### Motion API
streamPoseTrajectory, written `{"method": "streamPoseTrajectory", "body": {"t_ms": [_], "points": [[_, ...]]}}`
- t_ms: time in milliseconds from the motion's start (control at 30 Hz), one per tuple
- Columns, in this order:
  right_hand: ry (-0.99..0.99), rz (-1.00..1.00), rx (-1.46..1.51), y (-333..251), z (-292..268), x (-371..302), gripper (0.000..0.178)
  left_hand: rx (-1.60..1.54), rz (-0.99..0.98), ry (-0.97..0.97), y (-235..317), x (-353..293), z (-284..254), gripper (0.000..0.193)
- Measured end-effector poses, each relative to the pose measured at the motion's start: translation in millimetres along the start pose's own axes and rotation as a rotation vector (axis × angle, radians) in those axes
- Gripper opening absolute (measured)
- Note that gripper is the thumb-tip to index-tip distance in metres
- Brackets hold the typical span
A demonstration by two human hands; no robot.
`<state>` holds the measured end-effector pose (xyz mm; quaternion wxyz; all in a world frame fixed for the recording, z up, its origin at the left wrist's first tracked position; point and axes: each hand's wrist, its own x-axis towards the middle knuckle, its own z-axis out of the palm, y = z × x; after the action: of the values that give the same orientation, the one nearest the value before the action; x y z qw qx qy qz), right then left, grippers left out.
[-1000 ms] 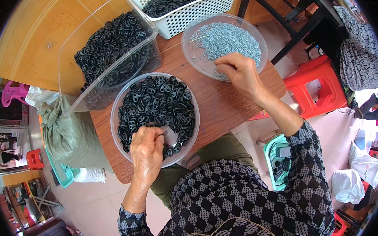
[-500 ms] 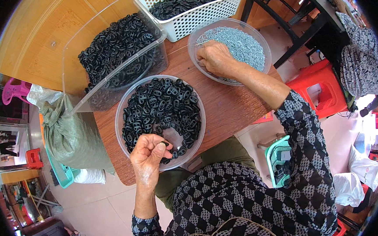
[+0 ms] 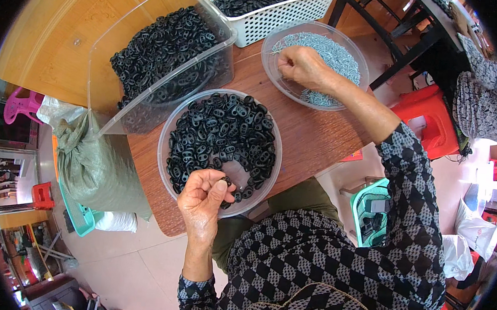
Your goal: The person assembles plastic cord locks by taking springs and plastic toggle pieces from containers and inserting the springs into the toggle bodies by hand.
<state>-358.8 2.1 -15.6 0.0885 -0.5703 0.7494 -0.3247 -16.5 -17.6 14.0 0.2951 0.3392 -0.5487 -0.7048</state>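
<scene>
A round clear bowl [image 3: 173, 121] on the brown table holds many small black plastic rings. My left hand [image 3: 202, 195] hovers at the bowl's near rim with its fingers pinched on one black ring [image 3: 225, 181]. Farther right, a second clear bowl [image 3: 359, 56] holds a heap of small silvery metal pieces [image 3: 339, 57]. My right hand [image 3: 303, 67] rests inside that bowl, fingertips pinched together over the pieces; what it grips is too small to tell.
A clear rectangular bin [image 3: 118, 42] of black rings stands left of the bowls. A white perforated basket [image 3: 269, 21] of black parts sits behind. A grey-green sack [image 3: 95, 164], a red stool [image 3: 435, 119] and a teal basket [image 3: 365, 212] surround the table [image 3: 313, 136].
My right hand slid left across the silvery pieces to the bowl's left side. My left hand lifted from the black rings to the near rim, holding one ring.
</scene>
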Motion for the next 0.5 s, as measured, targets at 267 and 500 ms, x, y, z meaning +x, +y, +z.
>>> {"method": "streamPoseTrajectory", "body": {"t_ms": [267, 500], "points": [[0.023, 0.059, 0.036, -1.7, -2.8, -1.8, 0.010, -0.073, 0.009, 0.020, -0.8, 3.3, 4.0, 0.011], [0.013, 0.173, 0.182, 0.2, -4.3, 1.5, 0.012, -0.116, -0.003, 0.035, -2.0, 2.5, 4.9, 0.011]]}}
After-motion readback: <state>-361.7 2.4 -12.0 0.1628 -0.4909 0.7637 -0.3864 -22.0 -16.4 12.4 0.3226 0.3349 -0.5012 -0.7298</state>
